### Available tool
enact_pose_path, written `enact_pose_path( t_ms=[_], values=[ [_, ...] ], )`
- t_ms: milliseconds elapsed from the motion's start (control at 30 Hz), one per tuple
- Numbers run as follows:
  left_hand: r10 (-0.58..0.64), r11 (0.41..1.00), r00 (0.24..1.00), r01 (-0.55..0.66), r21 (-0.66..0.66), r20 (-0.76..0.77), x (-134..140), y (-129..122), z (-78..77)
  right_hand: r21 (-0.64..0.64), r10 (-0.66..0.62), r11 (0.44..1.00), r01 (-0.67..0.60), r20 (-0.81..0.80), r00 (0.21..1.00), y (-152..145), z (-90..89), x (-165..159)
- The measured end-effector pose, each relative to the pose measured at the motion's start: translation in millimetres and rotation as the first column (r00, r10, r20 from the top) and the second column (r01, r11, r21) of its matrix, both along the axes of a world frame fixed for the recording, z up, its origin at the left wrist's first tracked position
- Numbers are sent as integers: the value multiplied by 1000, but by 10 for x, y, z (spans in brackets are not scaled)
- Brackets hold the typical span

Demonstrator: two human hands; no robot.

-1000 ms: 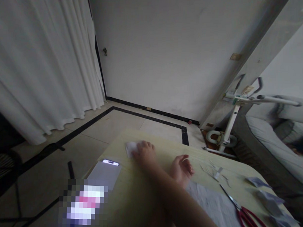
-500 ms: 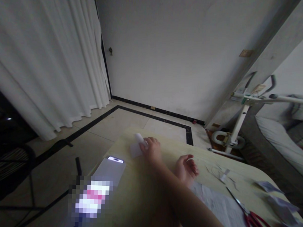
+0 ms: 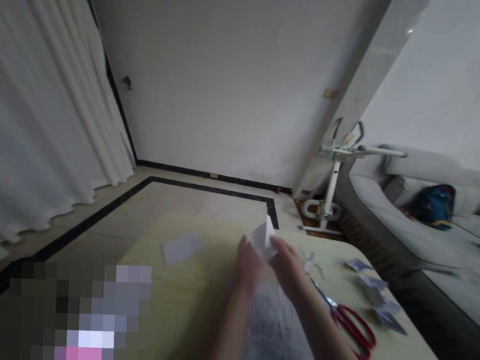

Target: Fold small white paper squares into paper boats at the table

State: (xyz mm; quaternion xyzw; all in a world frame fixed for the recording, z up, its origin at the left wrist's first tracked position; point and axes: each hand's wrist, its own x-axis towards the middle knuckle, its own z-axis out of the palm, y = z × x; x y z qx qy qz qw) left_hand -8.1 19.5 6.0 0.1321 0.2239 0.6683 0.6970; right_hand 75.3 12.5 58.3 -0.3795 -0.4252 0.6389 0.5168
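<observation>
While the right hand [image 3: 290,263] pinches the lower right edge of a folded white paper [image 3: 262,243] between thumb and fingers, the left hand [image 3: 248,261] stands just to its left, blurred, so I cannot tell whether its fingers are spread, closed or touching that edge. The piece is raised over the far part of the pale yellow table [image 3: 157,303], between the two hands and slightly beyond them, and its longer direction runs from near to far, ending in a narrow point at the far end. Of the two, the right hand is the nearer, being in contact; judging by the view, what matters most is the small gap, if any, between the left fingers and the left edge.

Well to the left, a flat white paper rectangle [image 3: 181,247] lies with its long axis from left to right, its right end a little farther away; the left hand is the closer one to it. Red-handled scissors [image 3: 351,328] lie to the right of the right forearm, with folded paper pieces [image 3: 372,286] farther right.
</observation>
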Motion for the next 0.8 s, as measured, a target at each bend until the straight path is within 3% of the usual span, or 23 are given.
enact_pose_path(
  t_ms=[100, 133, 200, 300, 400, 467, 567, 700, 800],
  values=[
    [-13, 1000, 995, 12, -3, -96, 26, -53, -3, -83, -2, 996, 6, 49, 999, -13, -233, 281],
    [-4, 1000, 979, 4, -1, -204, 42, -73, -13, -87, 19, 996, -13, 71, 997, -14, -295, 337],
    [16, 1000, 918, -14, 8, -396, 76, -107, -40, -81, 23, 997, -12, 131, 991, -15, -383, 419],
    [77, 997, 839, -78, 22, -539, 109, -130, -87, 4, -68, 998, 69, 250, 966, -14, -446, 519],
    [100, 993, 803, -114, 13, -587, 117, -130, -121, 209, -147, 975, 76, 346, 926, -17, -468, 606],
    [96, 992, 793, -123, -4, -601, 121, -134, -117, 274, -180, 959, 69, 406, 896, -17, -482, 642],
    [62, 995, 801, -94, -23, -596, 135, -161, -45, 239, -252, 959, 151, 481, 839, -2, -513, 664],
    [44, 997, 799, -72, -23, -600, 149, -214, 111, 197, -294, 954, 226, 467, 834, 40, -555, 694],
    [18, 998, 789, -53, -39, -614, 153, -225, 146, 227, -335, 940, 255, 464, 820, 52, -553, 718]
  ],
)
